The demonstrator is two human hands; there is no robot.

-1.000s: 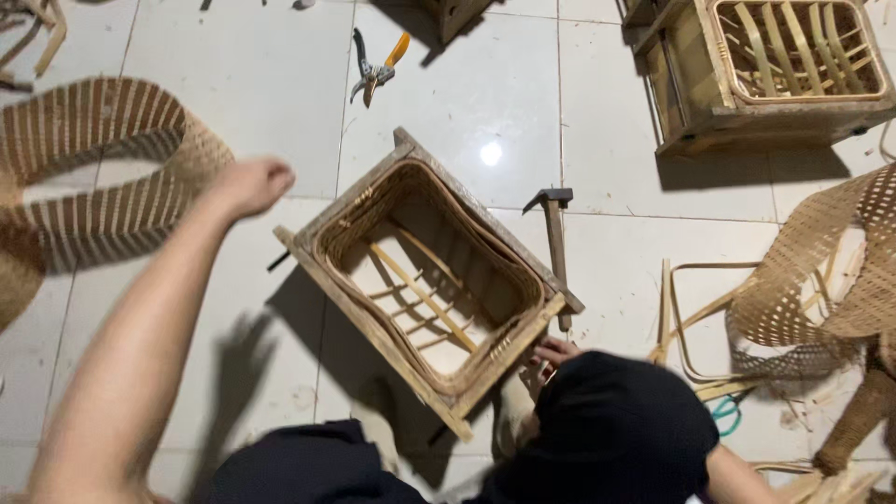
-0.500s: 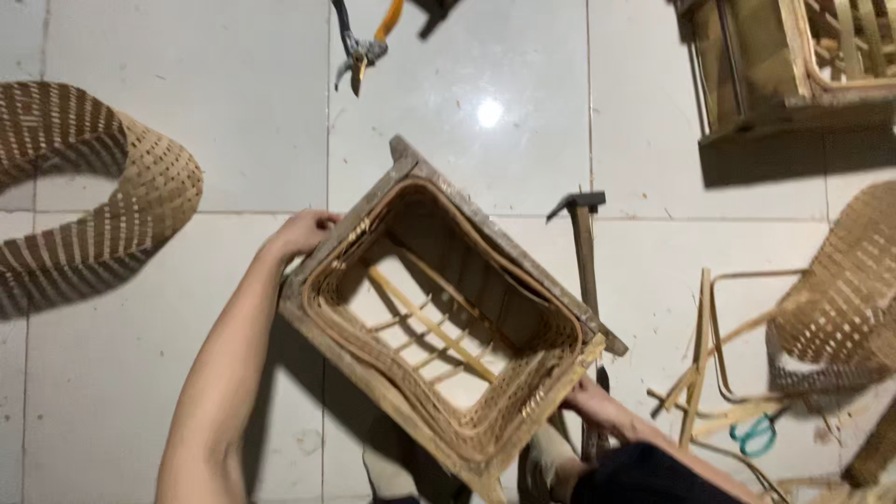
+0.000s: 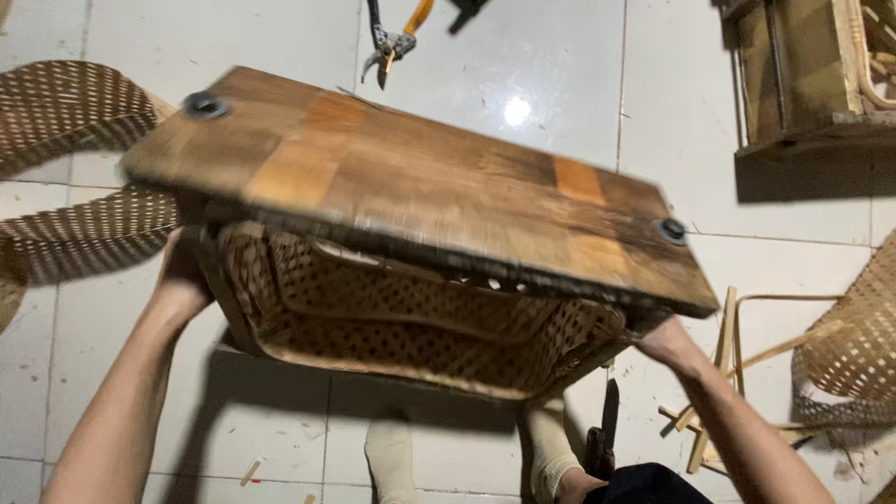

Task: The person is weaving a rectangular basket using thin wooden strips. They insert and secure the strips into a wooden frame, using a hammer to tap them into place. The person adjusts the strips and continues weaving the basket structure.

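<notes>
The woven basket on its wooden form point(image 3: 411, 233) is lifted off the tiled floor point(image 3: 121, 392) and tipped so its flat plank underside, with a dark round fitting near each end, faces the camera; it hangs between the two hands, above the person's socked feet point(image 3: 392, 457). The left hand point(image 3: 182, 275) grips the left end and the right hand point(image 3: 667, 341) the right end just under the board; both sets of fingers are curled around the edges, though the fingertips are hidden behind the piece. It looks heavy on the plank side and light on the weave side, so likely top-heavy when turned; the board is stiff and safe to hold, while the open lattice walls look springy and could dent or snap if squeezed. The solid ends, where the hands are now, seem the best hold. A dark-handled tool point(image 3: 605, 434) lies near the right knee, and loose cane strips point(image 3: 723, 364) just beyond. Farther off are coiled woven bands point(image 3: 75, 168) at left, pliers with an orange handle point(image 3: 397, 37) at top, and a wooden crate point(image 3: 812, 75) at upper right. No packages, labels or signs are visible.
</notes>
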